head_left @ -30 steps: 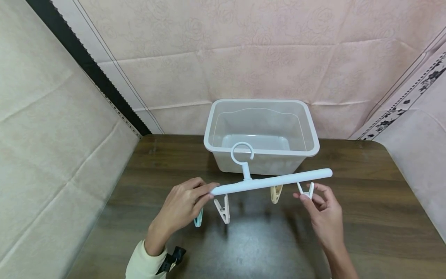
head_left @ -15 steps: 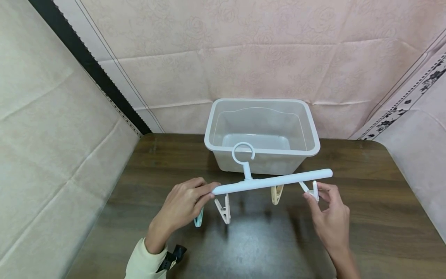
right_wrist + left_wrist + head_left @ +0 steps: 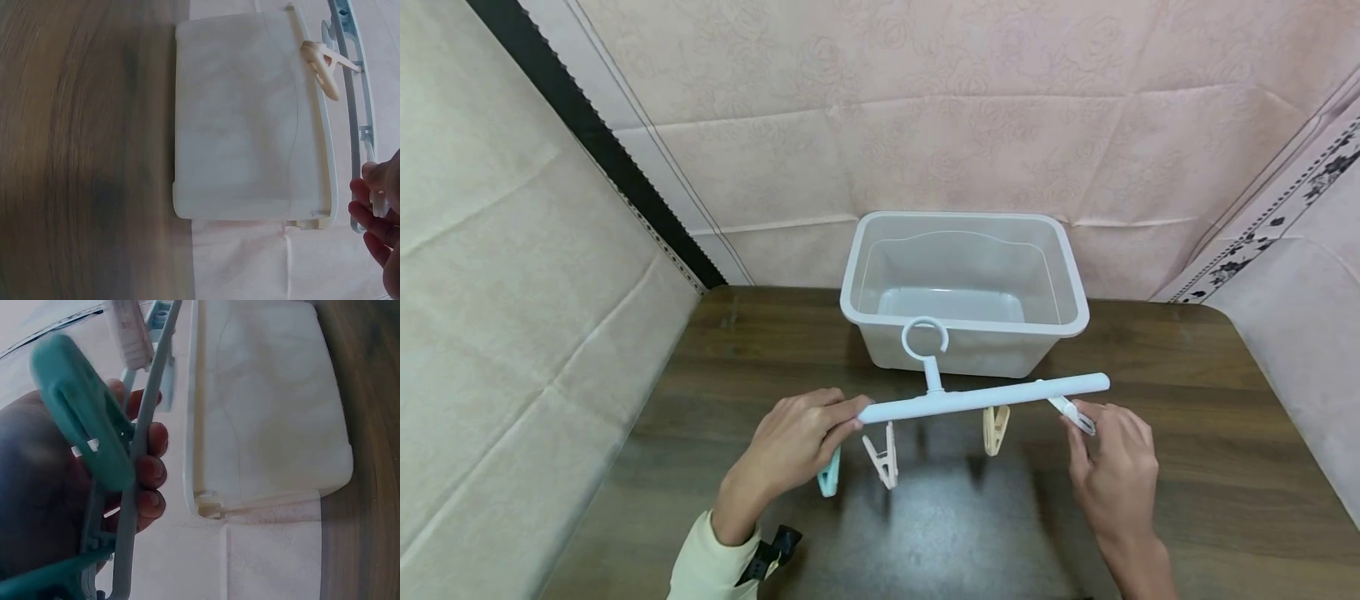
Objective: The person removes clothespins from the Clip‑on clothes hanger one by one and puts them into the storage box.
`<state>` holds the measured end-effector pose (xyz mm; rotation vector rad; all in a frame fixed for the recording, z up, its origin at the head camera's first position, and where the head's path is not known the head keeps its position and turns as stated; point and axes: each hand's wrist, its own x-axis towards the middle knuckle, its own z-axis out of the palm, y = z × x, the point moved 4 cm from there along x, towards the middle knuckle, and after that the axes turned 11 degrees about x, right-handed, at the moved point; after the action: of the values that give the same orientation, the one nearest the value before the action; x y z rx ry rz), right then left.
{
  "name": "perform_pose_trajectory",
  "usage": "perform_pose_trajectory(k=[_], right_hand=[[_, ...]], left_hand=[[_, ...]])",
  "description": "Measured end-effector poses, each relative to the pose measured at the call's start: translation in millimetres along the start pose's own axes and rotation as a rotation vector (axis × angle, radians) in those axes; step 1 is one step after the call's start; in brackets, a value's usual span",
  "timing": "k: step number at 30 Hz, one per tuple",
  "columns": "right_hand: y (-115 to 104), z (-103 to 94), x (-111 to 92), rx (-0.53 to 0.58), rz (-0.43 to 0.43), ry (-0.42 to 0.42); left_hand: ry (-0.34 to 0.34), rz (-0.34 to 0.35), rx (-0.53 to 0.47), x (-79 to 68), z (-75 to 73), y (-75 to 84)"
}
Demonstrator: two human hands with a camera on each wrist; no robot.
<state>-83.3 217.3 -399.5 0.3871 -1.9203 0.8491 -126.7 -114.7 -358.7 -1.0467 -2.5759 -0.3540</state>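
Note:
A pale blue clothes hanger [image 3: 970, 402] is held level above the table, hook upward, in front of the bin. My left hand [image 3: 801, 442] grips its left end; in the left wrist view the fingertips [image 3: 152, 472] curl around the rail. Beside that hand hangs a teal clothespin [image 3: 829, 475], then a pinkish-white clothespin [image 3: 889, 467]. Right of the hook, a cream clothespin [image 3: 996, 429] hangs from the bar. Close to the hanger's right end, my right hand [image 3: 1116, 467] pinches a white clothespin [image 3: 1077, 417], tilted, its upper end at the bar.
A translucent plastic bin [image 3: 1015, 327] stands at the back of the dark wooden table [image 3: 1210, 433], directly behind the hanger. Patterned cloth [image 3: 970, 142] covers the back wall, with more cloth at both sides.
My right hand has moved slightly right and down. The white clothespin has turned from legs apart to a slanted, narrow side. The hanger has dipped a little; my left hand has kept its place.

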Motion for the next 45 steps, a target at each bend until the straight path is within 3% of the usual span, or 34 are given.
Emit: perform_pose_trajectory(k=[3, 14, 29, 32, 37, 45], right_hand=[[-2, 0.1, 2, -0.001, -0.017, 0.017], [1, -2.8, -1, 0.030, 0.016, -0.004], [0, -6.4, -5, 0.089, -0.036, -0.024], [-1, -10.3, -3, 0.111, 0.002, -0.026], [0, -19.2, 8, 0.114, 0.087, -0.079], [3, -20.7, 48, 0.076, 0.073, -0.155]], left_hand=[[0.013, 0.011, 0.009, 0.1, 0.0, 0.0], [0.010, -0.053, -0.043, -1.2, 1.1, -2.9], [0.056, -0.040, -0.042, -0.6, 0.5, -4.4], [0.060, -0.050, -0.037, -1.0, 0.1, -5.2], [0.063, -0.056, -0.025, -2.6, -0.6, -6.4], [0.051, -0.063, -0.029, -7.0, 0.7, -8.3]])
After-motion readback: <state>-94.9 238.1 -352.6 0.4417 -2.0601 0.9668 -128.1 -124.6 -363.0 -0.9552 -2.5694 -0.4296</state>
